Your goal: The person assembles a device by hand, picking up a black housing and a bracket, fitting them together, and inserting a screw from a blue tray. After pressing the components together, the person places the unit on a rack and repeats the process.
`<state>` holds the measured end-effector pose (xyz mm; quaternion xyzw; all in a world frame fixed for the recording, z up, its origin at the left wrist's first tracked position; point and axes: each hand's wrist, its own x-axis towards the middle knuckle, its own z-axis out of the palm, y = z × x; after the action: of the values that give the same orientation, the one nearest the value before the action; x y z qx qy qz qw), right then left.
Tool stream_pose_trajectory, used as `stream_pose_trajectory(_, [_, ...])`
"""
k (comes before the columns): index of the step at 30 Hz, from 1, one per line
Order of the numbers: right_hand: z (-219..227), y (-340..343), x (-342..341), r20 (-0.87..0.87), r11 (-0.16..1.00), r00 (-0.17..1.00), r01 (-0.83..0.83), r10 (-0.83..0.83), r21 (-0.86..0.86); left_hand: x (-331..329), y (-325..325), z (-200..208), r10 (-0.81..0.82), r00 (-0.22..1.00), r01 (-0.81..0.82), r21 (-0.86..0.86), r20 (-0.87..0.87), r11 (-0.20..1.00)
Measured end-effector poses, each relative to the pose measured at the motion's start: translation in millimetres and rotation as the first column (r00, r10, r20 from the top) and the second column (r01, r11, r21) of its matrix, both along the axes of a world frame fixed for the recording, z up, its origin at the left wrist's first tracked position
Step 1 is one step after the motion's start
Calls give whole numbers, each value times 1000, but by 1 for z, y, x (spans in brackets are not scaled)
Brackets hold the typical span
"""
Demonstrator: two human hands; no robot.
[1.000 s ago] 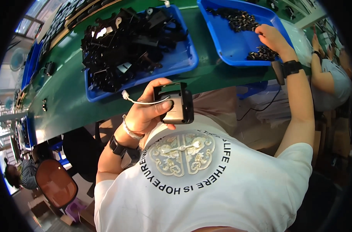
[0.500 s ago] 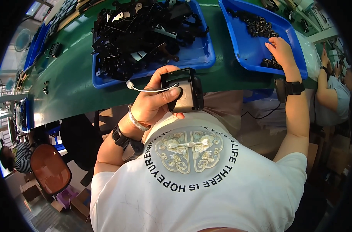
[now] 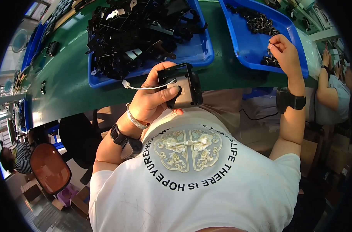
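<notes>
My left hand (image 3: 149, 94) grips a black boxy device (image 3: 185, 91) in front of my belly, thumb pressed on its greyish flat face. A thin white cable (image 3: 147, 88) runs from the device past my thumb and ends in a small white plug (image 3: 125, 84). Over the right blue tray (image 3: 238, 48), my right hand (image 3: 285, 54) has thumb and forefinger pinched on a small dark part (image 3: 269, 45), too small to name. Below those fingertips lies a little heap of similar dark parts (image 3: 269, 61). A larger heap (image 3: 259, 25) sits farther back in the same tray.
A second blue tray (image 3: 209, 56) on the green table (image 3: 67, 92) is piled with black metal brackets (image 3: 133, 34). A clear plastic bag (image 3: 309, 50) lies right of the small-parts tray. Another person (image 3: 332, 92) sits at the far right. A brown chair (image 3: 50, 168) stands lower left.
My right hand's fingers have closed from a loose, open pose into a pinch on a small dark part. My left hand and the device have shifted slightly left and away from me.
</notes>
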<state>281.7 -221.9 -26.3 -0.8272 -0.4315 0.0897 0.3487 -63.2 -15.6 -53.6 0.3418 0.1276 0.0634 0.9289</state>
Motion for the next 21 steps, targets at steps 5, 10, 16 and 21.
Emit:
stream_pose_trajectory(5, [21, 17, -98, -294, 894, 911, -148, 289, 423, 2, -4, 2, 57, 998, -56, 34, -33, 998])
stream_pose_trajectory(10, [5, 29, -158, -236, 776, 832, -313, 502, 547, 1, -5, 2, 45, 999, -44, 11, -15, 999])
stream_pose_trajectory(16, [-8, 54, -180, 166, 675, 844, -512, 510, 532, -4, -5, 0, 78, 997, -78, 8, -14, 997])
stream_pose_trajectory(21, [-19, 60, -185, 212, 674, 854, -508, 475, 536, -6, -4, -5, 73, 997, -72, 39, -20, 997])
